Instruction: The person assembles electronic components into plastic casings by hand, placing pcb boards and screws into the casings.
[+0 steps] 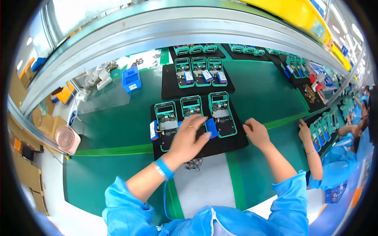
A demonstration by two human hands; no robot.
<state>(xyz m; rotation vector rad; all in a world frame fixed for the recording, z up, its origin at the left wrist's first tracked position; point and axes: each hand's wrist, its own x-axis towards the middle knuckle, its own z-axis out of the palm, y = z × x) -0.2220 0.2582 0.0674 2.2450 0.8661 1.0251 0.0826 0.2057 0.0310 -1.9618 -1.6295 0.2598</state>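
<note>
A black tray (pixel 232 143) lies on the green bench before me with three teal-framed open devices: left one (pixel 166 118), middle one (pixel 191 108), right one (pixel 221 114). My left hand (pixel 188 137), fingers spread, rests over the lower part of the middle device, touching it. A blue battery block (pixel 211 128) sits between the middle and right devices, another (pixel 153 129) at the tray's left edge. My right hand (pixel 256 133) rests loosely curled at the tray's right edge, holding nothing that I can see. A blue wrist strap (pixel 163 168) is on my left wrist.
A second black tray (pixel 169 88) behind holds three more teal devices with batteries. Farther trays line the back. A blue bin (pixel 131 78) and a pink fan (pixel 67 138) stand at the left. Small metal parts (pixel 193 164) lie by my wrist. A co-worker's hand (pixel 305 133) works at the right.
</note>
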